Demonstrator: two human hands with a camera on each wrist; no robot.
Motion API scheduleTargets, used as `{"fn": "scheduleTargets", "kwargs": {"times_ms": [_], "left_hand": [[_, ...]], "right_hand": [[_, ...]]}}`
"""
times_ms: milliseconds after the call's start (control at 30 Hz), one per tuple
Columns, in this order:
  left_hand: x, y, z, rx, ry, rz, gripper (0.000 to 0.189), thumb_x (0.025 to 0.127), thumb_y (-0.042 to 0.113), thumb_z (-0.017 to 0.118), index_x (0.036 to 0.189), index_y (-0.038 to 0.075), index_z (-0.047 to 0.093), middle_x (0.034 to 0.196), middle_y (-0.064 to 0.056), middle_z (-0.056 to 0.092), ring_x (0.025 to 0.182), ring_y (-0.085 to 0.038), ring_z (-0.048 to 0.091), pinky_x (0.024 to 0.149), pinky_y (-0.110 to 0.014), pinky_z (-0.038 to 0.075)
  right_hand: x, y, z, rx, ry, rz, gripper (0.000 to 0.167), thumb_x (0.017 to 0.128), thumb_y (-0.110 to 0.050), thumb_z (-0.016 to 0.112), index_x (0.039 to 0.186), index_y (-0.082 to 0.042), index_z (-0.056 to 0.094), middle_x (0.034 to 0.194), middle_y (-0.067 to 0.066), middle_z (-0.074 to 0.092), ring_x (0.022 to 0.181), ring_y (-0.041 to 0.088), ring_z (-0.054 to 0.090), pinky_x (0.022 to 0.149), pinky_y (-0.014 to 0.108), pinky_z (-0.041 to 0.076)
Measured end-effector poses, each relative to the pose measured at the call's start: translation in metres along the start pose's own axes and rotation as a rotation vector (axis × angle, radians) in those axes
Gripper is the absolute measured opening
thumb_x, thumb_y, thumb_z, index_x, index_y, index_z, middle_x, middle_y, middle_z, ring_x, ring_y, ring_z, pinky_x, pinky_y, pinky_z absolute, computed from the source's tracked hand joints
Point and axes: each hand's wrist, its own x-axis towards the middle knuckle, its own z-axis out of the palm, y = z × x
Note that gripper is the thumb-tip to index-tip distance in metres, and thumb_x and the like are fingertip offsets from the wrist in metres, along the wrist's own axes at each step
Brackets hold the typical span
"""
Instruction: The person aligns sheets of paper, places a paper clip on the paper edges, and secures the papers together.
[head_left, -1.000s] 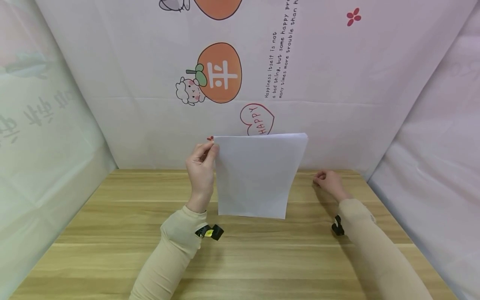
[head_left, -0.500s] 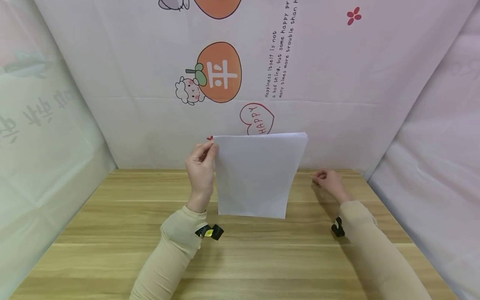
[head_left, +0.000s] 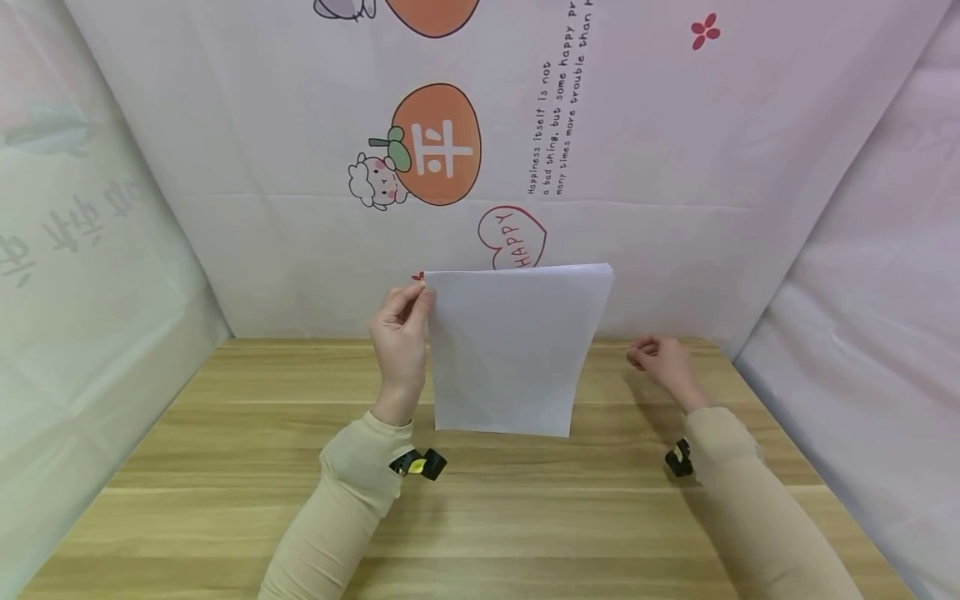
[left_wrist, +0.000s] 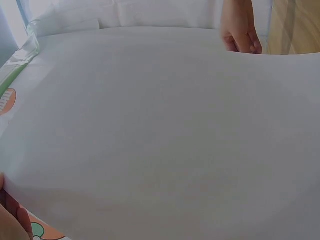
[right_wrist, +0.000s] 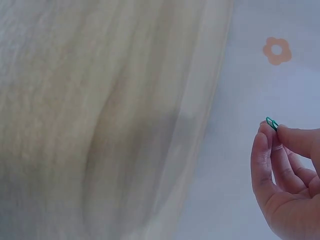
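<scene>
Head camera looks forward and down over my table. Left-wrist: close, across the paper toward my right hand; head view shares both. Right-wrist: close on that hand.

Smooth matt paper, wood-grained table

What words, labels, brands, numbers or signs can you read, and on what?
"Happiness itself is not / a bad thing, but some happy pr / many times more trouble than h": sideways on the back cloth, last two lines cut off.
"HAPPY": red heart, same cloth.
"平": printed orange, same cloth.
Side cloths: marks too faint to read.
Yellow wrist tag: too small to tell.
White paper: no visible text.
</scene>
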Motion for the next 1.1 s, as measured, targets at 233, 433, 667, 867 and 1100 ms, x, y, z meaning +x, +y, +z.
{"fn": "scheduleTargets", "kwargs": {"times_ms": [233,433,667,867,1100], "left_hand": [[0.004,-0.018,-0.003,-0.005,0.005,0.006,0.018,0.085,-0.005,0.065,0.097,-0.017,0.066,0.074,0.009,0.058,0.072,-0.003,0.052,0.067,-0.014,0.044],[0.005,-0.026,-0.004,0.003,0.01,0.018,0.02,0.085,0.003,0.069,0.097,-0.013,0.068,0.075,0.009,0.058,0.071,-0.005,0.052,0.066,-0.015,0.043],[0.005,-0.027,-0.003,0.004,0.013,0.038,0.02,0.084,0.004,0.07,0.095,-0.013,0.069,0.075,0.011,0.059,0.071,-0.005,0.053,0.066,-0.015,0.044],[0.005,-0.028,-0.004,0.011,0.006,0.042,0.02,0.084,0.005,0.07,0.095,-0.011,0.069,0.076,0.01,0.06,0.071,-0.005,0.052,0.066,-0.015,0.044],[0.006,-0.029,-0.005,-0.003,0.01,0.04,0.021,0.084,0.005,0.07,0.095,-0.013,0.069,0.077,0.01,0.061,0.073,-0.005,0.055,0.068,-0.016,0.045]], "right_hand": [[-0.004,-0.007,-0.006,-0.016,0.048,-0.039,0.023,0.095,-0.02,0.058,0.1,0.001,0.064,0.088,0.018,0.071,0.075,0.026,0.069,0.063,0.033,0.051],[-0.009,-0.015,-0.011,-0.025,0.082,-0.059,0.023,0.095,-0.022,0.057,0.101,-0.001,0.064,0.088,0.017,0.071,0.077,0.027,0.069,0.07,0.044,0.053],[-0.014,-0.024,-0.014,-0.021,0.137,-0.089,0.018,0.094,-0.019,0.06,0.099,-0.002,0.065,0.085,0.016,0.072,0.078,0.03,0.068,0.071,0.042,0.051],[-0.018,-0.03,-0.016,-0.031,0.164,-0.12,0.017,0.093,-0.018,0.06,0.097,-0.003,0.065,0.083,0.015,0.072,0.077,0.031,0.068,0.066,0.036,0.049],[-0.024,-0.039,-0.019,-0.041,0.204,-0.158,0.015,0.091,-0.017,0.063,0.095,-0.002,0.066,0.081,0.014,0.072,0.074,0.031,0.069,0.066,0.033,0.047]]}}
